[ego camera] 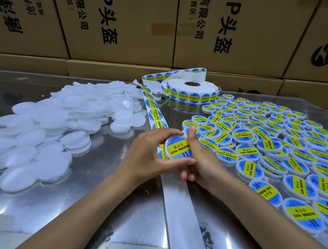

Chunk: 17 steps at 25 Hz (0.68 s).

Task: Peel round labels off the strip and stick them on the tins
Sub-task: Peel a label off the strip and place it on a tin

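Backing strip (176, 209): bare liner, runs from the held tin toward the camera
Left hand (148, 157): fingers curled round the held tin (178, 148), already labelled
Right hand (199, 156): thumb up against it
Labelled tins (271, 146): heaped right of it
Plain tins (46, 128): piled left
Roll (192, 89): beyond it

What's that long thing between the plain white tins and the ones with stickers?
The label strip runs down the table between the plain tins and the labelled tins, from the roll toward the hands, in the head view.

Bright w/ light from above, big white glare on shiny table (118, 197), bendy edges, a bit blurry far back.
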{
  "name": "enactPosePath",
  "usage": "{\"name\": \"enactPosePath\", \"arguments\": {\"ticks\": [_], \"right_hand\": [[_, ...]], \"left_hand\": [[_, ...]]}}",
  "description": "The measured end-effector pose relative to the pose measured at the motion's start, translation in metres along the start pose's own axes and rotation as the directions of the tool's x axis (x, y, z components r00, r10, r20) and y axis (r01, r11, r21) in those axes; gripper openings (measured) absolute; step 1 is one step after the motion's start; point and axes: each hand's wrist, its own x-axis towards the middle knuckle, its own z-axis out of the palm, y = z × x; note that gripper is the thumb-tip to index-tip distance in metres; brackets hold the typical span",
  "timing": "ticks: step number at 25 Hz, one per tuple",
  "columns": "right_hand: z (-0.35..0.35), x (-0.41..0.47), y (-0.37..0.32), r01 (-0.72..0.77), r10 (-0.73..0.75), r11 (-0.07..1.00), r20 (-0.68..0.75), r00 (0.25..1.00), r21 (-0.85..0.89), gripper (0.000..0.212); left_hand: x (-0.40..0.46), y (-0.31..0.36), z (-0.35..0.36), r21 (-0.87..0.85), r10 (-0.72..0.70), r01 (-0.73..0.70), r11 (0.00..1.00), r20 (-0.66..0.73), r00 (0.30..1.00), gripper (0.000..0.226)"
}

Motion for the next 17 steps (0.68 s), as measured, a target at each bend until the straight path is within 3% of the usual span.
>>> {"name": "enactPosePath", "arguments": {"ticks": [3, 7, 12, 15, 17], "right_hand": [[-0.002, 0.0, -0.002, -0.016, 0.016, 1.0, 0.007, 1.0, -0.014, 0.072], [-0.012, 0.003, -0.005, 0.092, -0.088, 0.98, 0.03, 0.996, -0.174, 0.043], [-0.048, 0.019, -0.015, 0.185, -0.283, 0.929, -0.292, 0.914, -0.32, 0.025], [-0.066, 0.028, -0.009, 0.1, -0.291, 0.9, -0.416, 0.862, -0.424, 0.03], [-0.071, 0.03, -0.003, 0.025, -0.264, 0.89, -0.469, 0.843, -0.455, 0.053]], "left_hand": [[0.0, -0.005, -0.003, 0.025, 0.016, -0.015, 1.0, -0.02, 1.0, 0.058], [0.001, -0.02, -0.009, 0.041, -0.058, 0.059, 0.997, -0.006, 0.998, 0.059], [-0.001, -0.044, -0.009, 0.181, -0.337, 0.326, 0.928, 0.032, 0.941, 0.073], [-0.004, -0.057, -0.013, 0.311, -0.366, 0.368, 0.876, -0.067, 0.928, 0.072], [-0.005, -0.065, -0.017, 0.405, -0.378, 0.382, 0.831, -0.092, 0.921, 0.068]]}}
